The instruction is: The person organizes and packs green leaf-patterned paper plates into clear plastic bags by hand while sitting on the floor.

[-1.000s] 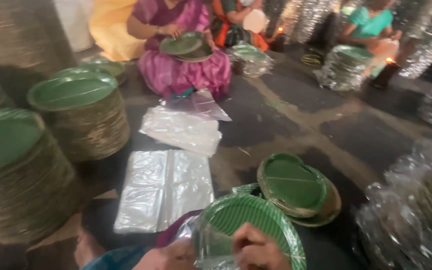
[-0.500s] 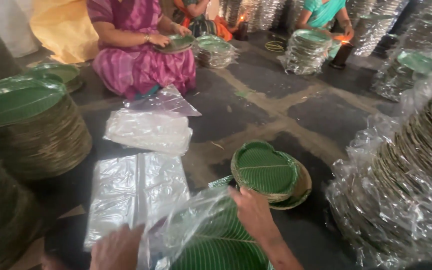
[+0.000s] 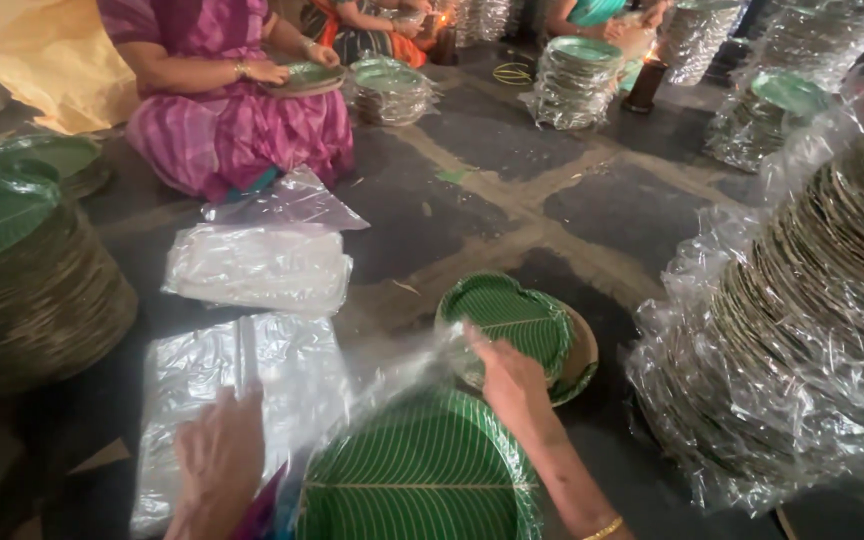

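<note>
At the bottom centre of the frame, a green leaf-patterned plate (image 3: 420, 480) sits partly inside a clear plastic bag (image 3: 392, 385) whose open mouth billows up over its upper edge. The right hand (image 3: 512, 380) lies just above the plate's upper right rim, fingers pinched closed on the edge of the bag. The left hand (image 3: 220, 460), at lower left, has its fingers curled shut around a fold of the same thin plastic, beside a flat sheaf of clear bags (image 3: 242, 390) spread on the floor (image 3: 482, 150).

Right of the right hand, touching its fingertips or nearly so, a short stack of green plates (image 3: 517, 320) rests on the floor. Above the flat sheaf lies a second pile of folded bags (image 3: 260, 265), and a loose crumpled bag (image 3: 287, 200) is just beyond it.

Along the right edge a long wrapped stack of plates (image 3: 812, 300) lies on its side in crinkled plastic. At left stands a tall plate stack with a green top (image 3: 22, 280).

In the upper left a seated person in a pink striped garment (image 3: 232, 120) holds a green plate (image 3: 304, 78) in both hands, with more wrapped plate bundles (image 3: 572, 75) further back.
</note>
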